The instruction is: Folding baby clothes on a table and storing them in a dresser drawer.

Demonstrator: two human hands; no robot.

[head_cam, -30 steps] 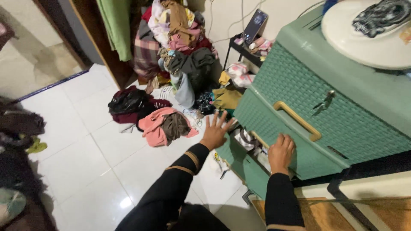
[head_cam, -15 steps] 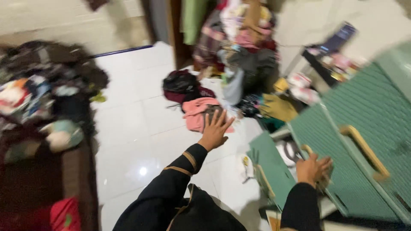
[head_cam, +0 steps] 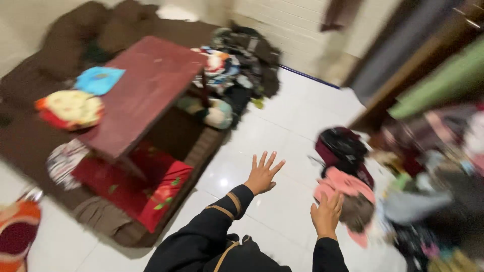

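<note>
Both hands are empty, fingers spread, gripping nothing. The right hand (head_cam: 326, 215) hovers with its fingertips at the near edge of the pink garment (head_cam: 340, 184), which lies crumpled on the white tiled floor (head_cam: 282, 131) with a brownish cloth (head_cam: 357, 212) bunched against it on the side toward the person. The left hand (head_cam: 262, 174) is held out over bare tile, left of the pink garment and clear of it.

Just beyond the pink garment sits a black and maroon bundle (head_cam: 342, 147), touching it. To the right of the garment a blurred heap of mixed clothes (head_cam: 438, 201) spreads across the floor. Well to the left of the garment stands a low dark red table (head_cam: 146, 90), with a red patterned mat (head_cam: 146, 191) under it and more clothes piled (head_cam: 237, 65) behind it. Nothing lies between the right hand and the garment.

Half a second ago the right hand rested on the edge of a green drawer unit; it has now left it, and the view has swung left so the drawers are out of sight.
</note>
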